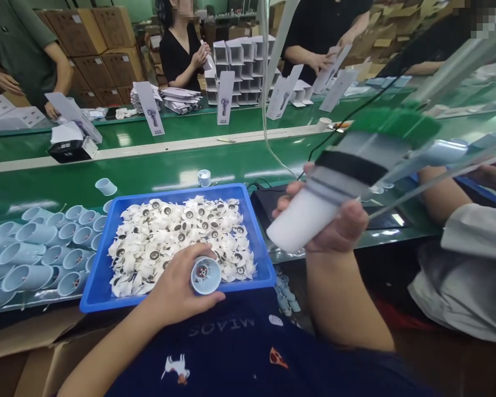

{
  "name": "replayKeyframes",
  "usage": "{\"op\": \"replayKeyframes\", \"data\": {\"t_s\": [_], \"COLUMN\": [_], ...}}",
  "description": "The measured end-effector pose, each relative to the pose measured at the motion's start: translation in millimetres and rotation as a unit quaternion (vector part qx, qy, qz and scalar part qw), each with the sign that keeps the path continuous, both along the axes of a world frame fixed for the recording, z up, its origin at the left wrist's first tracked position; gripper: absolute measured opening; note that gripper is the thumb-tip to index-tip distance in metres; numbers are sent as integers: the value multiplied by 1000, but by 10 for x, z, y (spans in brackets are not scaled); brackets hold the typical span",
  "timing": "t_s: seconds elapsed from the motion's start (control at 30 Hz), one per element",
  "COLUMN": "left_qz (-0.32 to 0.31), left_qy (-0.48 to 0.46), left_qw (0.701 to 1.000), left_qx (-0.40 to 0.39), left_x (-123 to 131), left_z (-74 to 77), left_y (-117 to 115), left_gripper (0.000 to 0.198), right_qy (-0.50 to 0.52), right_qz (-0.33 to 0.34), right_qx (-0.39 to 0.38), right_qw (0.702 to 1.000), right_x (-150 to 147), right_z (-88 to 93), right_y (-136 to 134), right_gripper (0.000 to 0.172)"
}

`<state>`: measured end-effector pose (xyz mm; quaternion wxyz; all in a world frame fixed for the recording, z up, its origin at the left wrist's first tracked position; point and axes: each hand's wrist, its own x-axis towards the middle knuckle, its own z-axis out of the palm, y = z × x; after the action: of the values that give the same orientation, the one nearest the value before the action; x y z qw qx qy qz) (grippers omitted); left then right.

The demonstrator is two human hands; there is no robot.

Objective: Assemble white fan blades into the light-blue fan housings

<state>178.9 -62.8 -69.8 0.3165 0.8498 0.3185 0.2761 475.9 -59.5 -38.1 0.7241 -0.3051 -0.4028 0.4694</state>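
Head view: the left hand (177,284) has its thumb and fingers curled around a light-blue cylindrical housing (207,285), mouth upward, over the near edge of a blue tray (265,259). The right hand (333,236), between two and three o'clock from the tray, grips a white cylindrical tool (347,173) with a black band and green end, blurred and tilted; it blocks part of the green bench (157,165) behind.

White fan impellers (155,231) fill the tray, the left hand covering some. From the tray, more housings (37,234) crowd nine o'clock; one loose housing (107,187) lies at ten, and another short blue piece (204,178) stands near one. An open cardboard box (41,372) sits at eight. Toward one o'clock, a pale cord (266,110) hangs in front of stacked white cartons (243,66). Co-workers stand across the bench at eleven, twelve and between one and two; a grey sleeve (475,234) shows at three.
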Motion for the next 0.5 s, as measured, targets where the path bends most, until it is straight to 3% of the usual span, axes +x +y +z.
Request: {"op": "replayKeyframes", "data": {"t_s": [0.1,0.2,0.33,0.5], "left_qz": [-28,-18,18,50], "left_qy": [24,3,-20,-20], "left_qw": [998,996,991,991], "left_qx": [45,89,128,124], "left_x": [114,173,176,176], "left_z": [66,136,189,226], "left_y": [23,0,-57,-70], "left_gripper": [66,56,50,40], "right_qy": [61,51,57,87], "right_qz": [96,137,144,183], "right_qx": [-5,-7,36,37], "right_qw": [994,989,987,979], "right_x": [-323,-630,-918,-1077], "right_z": [383,542,492,384], "right_y": [55,110,176,213], "right_gripper": [78,66,47,46]}}
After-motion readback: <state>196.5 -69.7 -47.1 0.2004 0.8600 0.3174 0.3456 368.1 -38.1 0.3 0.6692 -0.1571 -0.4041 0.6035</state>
